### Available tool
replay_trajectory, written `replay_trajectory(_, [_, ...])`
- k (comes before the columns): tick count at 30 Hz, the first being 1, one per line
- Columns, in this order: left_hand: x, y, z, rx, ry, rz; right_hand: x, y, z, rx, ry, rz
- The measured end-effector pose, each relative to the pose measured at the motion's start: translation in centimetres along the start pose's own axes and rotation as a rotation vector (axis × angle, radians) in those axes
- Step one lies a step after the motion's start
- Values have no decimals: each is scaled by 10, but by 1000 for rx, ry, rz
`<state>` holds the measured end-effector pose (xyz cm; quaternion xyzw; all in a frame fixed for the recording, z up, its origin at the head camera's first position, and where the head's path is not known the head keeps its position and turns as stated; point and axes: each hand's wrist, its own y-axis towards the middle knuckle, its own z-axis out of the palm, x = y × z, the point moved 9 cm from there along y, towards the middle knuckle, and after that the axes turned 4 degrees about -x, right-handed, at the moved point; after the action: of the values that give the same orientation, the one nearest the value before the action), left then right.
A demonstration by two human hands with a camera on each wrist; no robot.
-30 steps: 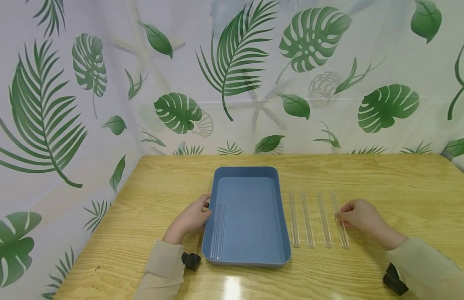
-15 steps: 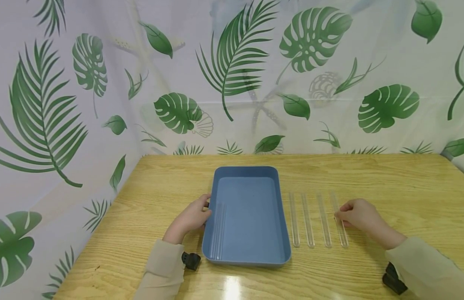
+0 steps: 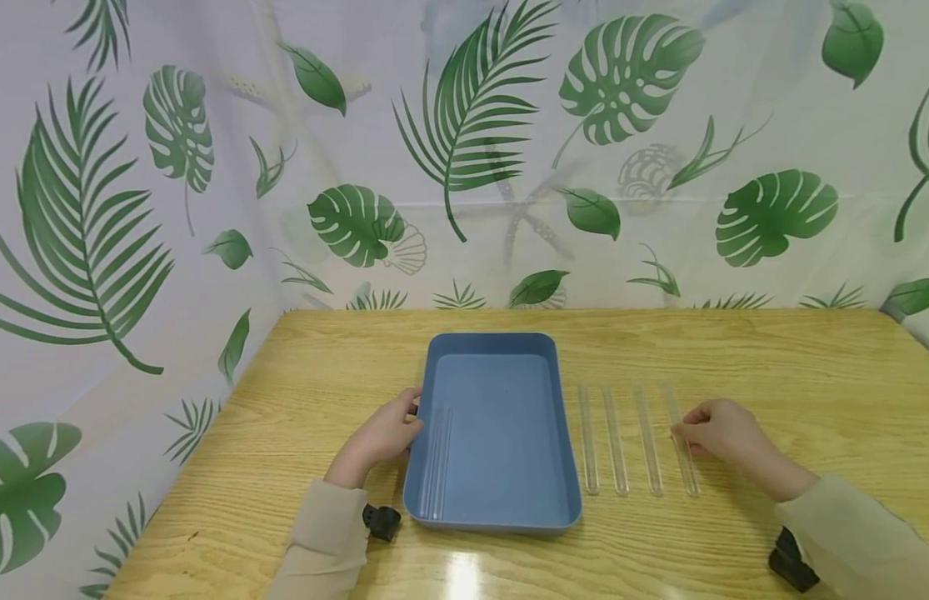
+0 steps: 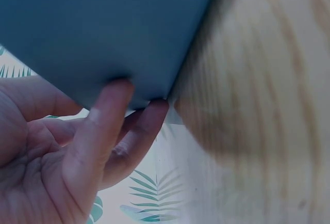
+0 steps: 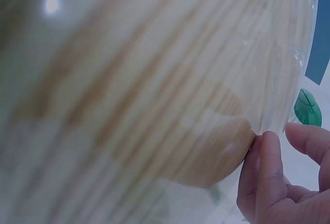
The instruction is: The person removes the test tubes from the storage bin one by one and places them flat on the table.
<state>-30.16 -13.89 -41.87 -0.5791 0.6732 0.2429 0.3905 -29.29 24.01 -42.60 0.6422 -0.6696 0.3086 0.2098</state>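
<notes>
Curled fingers of the left hand grip the blue tray at its left wall; right-hand fingers pinch the outermost clear tube, right of the tray. Behind the tray hangs leaf-printed cloth; beneath spreads the wood-grain worktop. Three more tubes lie nearer the tray, others inside along its left.

4 tubes lie on the table right of the tray, more tubes inside it.
</notes>
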Motion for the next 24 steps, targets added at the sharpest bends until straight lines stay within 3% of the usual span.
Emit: replay_trajectory(24, [-3, -2, 0, 2, 1, 1, -4, -1, -3, 1, -2, 9])
